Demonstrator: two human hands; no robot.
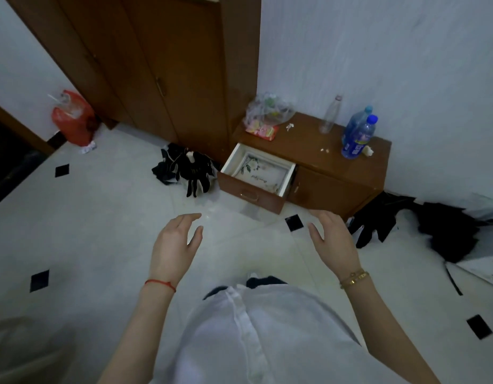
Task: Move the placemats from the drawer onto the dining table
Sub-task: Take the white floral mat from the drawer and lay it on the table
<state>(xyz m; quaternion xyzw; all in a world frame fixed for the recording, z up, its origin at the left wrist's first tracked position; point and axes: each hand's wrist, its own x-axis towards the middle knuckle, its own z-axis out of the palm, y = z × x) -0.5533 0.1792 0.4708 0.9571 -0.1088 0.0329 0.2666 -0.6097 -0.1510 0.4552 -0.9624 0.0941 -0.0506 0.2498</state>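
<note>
Item, task barely begun: placemat (260,173) lies flat inside the pulled-out drawer (257,177), your left hand (174,245) and right hand (332,239) spread, empty, short of the drawer; lifting and carrying to the unseen table remain.

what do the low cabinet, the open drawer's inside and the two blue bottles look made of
Low cabinet: wood or wood veneer, reddish-brown, slight sheen.
Drawer inside: smooth white-painted or laminated board, by its pale flat walls.
Blue bottles: translucent plastic, likely; light passes through them.
</note>
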